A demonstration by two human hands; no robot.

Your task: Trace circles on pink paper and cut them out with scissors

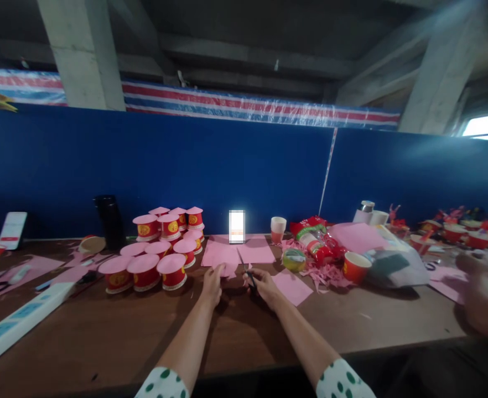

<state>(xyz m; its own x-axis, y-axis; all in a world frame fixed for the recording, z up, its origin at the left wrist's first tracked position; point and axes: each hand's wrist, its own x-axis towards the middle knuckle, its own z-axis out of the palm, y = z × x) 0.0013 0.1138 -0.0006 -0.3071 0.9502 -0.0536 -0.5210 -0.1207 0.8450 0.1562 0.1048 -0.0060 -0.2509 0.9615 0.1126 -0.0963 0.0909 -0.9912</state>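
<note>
My left hand (213,285) is closed on a small piece of pink paper (229,270), pinched at its edge. In my right hand (263,286) is a pair of black-handled scissors (250,278), with the blades pointing up and away toward the paper. Behind both hands lie larger pink sheets (258,250) on the brown table. A separate pink sheet (292,286) rests just right of my right hand. To the left stand several red paper cups (171,272) topped with pink paper discs, some stacked in a second layer.
A phone (237,228) stands upright against the blue partition (227,160). At right are a paper cup (356,268), shredded pink paper (325,275), a plastic bag (397,265) and another person's arm (482,293). A black bottle (109,222) and a power strip (24,315) are at left.
</note>
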